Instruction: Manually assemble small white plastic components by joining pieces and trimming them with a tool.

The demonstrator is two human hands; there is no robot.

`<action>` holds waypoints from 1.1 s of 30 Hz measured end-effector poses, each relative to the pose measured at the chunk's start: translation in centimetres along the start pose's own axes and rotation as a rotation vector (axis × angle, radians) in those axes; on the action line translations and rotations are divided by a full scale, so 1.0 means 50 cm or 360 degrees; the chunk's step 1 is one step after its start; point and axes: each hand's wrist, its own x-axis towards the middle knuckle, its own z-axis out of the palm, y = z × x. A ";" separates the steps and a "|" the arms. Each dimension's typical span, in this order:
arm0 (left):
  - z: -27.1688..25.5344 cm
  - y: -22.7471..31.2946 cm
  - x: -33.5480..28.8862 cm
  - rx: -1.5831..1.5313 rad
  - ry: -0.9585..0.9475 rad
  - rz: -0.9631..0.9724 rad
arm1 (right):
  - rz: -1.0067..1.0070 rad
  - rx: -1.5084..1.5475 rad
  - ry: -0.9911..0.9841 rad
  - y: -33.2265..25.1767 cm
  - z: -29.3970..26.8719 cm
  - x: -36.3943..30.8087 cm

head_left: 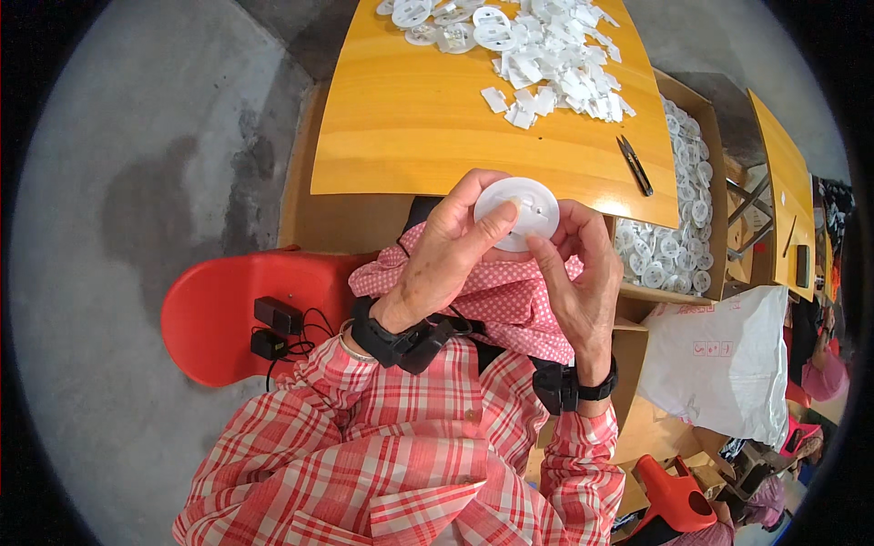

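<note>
I watched both hands pinch one white plastic disc (539, 202) from opposite sides, its round face turned up toward the head camera. The left hand (443, 244) was partly closed on it, thumb laid across the face and fingers curled at the left edge. The right hand (583, 284) was half curled, its thumb tip on the lower rim and its fingers bent around the right side, partly hidden from me.

The disc was at the near edge of a yellow wooden table (410, 136), above a pink polka-dot cloth (523, 314). At the table's far end I saw a heap of small white pieces (569, 68), with more round discs (494, 34) to its left. Black snips (635, 166) lay near the right edge. Just beyond, a cardboard box (717, 200) held many white round parts (669, 247). To the left, a red chair (209, 314) bore black adapters (277, 315) and cables.
</note>
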 end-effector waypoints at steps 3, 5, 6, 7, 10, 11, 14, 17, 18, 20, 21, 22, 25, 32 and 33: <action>0.004 0.005 -0.001 0.0084 0.0039 -0.0017 | -0.0091 0.0016 0.0045 -0.011 0.001 -0.001; 0.002 -0.001 0.000 0.0421 0.0051 0.0206 | -0.0124 0.0008 0.0043 -0.013 0.000 -0.004; 0.006 0.000 0.000 0.0421 0.0051 0.0206 | -0.0156 -0.0002 0.0041 -0.014 0.000 -0.005; 0.011 0.004 -0.002 0.0451 0.0081 0.0192 | -0.0155 0.0000 0.0042 -0.015 0.000 -0.006; 0.018 0.015 -0.006 0.0630 0.0132 0.0221 | -0.0142 0.0049 0.0046 -0.018 0.000 -0.010; 0.019 0.016 -0.007 0.0779 0.0153 0.0266 | -0.0166 0.0033 0.0052 -0.019 0.000 -0.011; 0.019 0.013 -0.011 0.0958 0.0163 0.0435 | -0.0230 0.0011 0.0091 -0.024 0.004 -0.015; 0.030 0.029 -0.020 0.1027 0.0154 0.0417 | -0.0282 0.0033 0.0158 -0.027 0.009 -0.023; 0.031 0.026 -0.021 0.1027 0.0152 0.0414 | -0.0296 0.0064 0.0190 -0.027 0.010 -0.025; 0.029 0.020 -0.024 0.0972 0.0120 0.0507 | -0.0338 0.0039 0.0214 -0.028 0.015 -0.027; 0.026 0.016 -0.023 0.0974 0.0123 0.0507 | -0.0382 0.0013 0.0240 -0.028 0.017 -0.027; 0.022 0.012 -0.017 0.0996 0.0121 0.0489 | -0.0386 0.0010 0.0242 -0.025 0.017 -0.025; 0.006 0.004 0.005 0.1054 0.0080 0.0382 | -0.0115 0.0059 0.0113 0.005 0.017 -0.016; 0.002 0.033 -0.009 0.0531 -0.0029 -0.0304 | 0.0280 0.0896 -0.0009 0.032 0.002 -0.013; 0.002 0.029 -0.011 0.0531 -0.0029 -0.0306 | 0.0283 0.0896 -0.0008 0.031 0.003 -0.015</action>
